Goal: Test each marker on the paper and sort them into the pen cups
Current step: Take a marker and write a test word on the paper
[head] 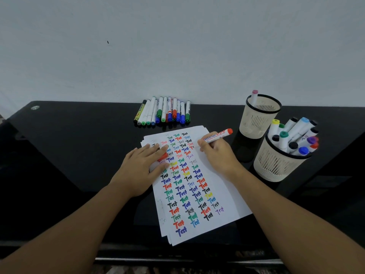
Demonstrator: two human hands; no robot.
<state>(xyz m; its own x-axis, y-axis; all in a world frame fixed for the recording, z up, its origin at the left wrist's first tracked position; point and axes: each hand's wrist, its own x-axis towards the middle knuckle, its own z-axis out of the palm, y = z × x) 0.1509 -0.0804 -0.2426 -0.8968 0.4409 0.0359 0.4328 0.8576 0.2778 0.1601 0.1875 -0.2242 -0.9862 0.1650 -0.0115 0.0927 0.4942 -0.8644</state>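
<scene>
The fingers (205, 145) of the right hand (219, 155) are curled narrow around a red marker (217, 134), in a writing grip; its tip is hidden behind them, low on the upper right part of the paper (223, 186), and its red back end points up and to the right, toward the cups. The left hand (138, 167) lies flat with straight fingers on the upper left part of the same sheet and presses it down; a small red thing, probably the cap (163, 156) of this marker, shows under these fingers, but I cannot tell if it is held. The step in hand seems to be the testing of the red marker: the sheet is already covered with many rows of the word "Test" in several colours. The next move, I think, calls for a look at the new line, then the cap must go back on and the marker must go into one cup. The near cup (276, 167), right of the paper, is full of markers; the far cup (254, 119) holds only one pink-capped marker (254, 96). A row of untested markers (164, 112) lies on the black counter (79, 147) beyond the paper, so much work remains.
</scene>
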